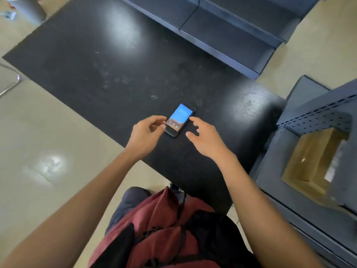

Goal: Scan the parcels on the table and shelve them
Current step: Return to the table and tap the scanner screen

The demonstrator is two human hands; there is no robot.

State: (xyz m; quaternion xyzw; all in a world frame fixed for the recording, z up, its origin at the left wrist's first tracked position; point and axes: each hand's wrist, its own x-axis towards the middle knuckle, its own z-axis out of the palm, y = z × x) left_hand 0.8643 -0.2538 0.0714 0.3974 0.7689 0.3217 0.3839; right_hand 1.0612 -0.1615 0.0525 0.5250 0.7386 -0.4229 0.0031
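Observation:
A black handheld scanner point(179, 118) with a lit blue screen lies flat on the black table point(108, 74), near its front edge. My left hand point(147, 132) is just left of the scanner, fingers loosely curled, fingertips at or near its lower left edge. My right hand point(204, 136) hovers on the scanner's right side with fingers spread, holding nothing. A brown cardboard parcel point(314, 161) sits on a dark metal shelf point(289, 190) at the right. No parcel lies on the table.
A dark blue shelf unit point(231, 29) runs along the far side of the table. A perforated shelf back panel point(316, 118) stands at the right. Beige floor tiles point(44, 147) surround the table. A grey bin point(29, 8) stands at the top left.

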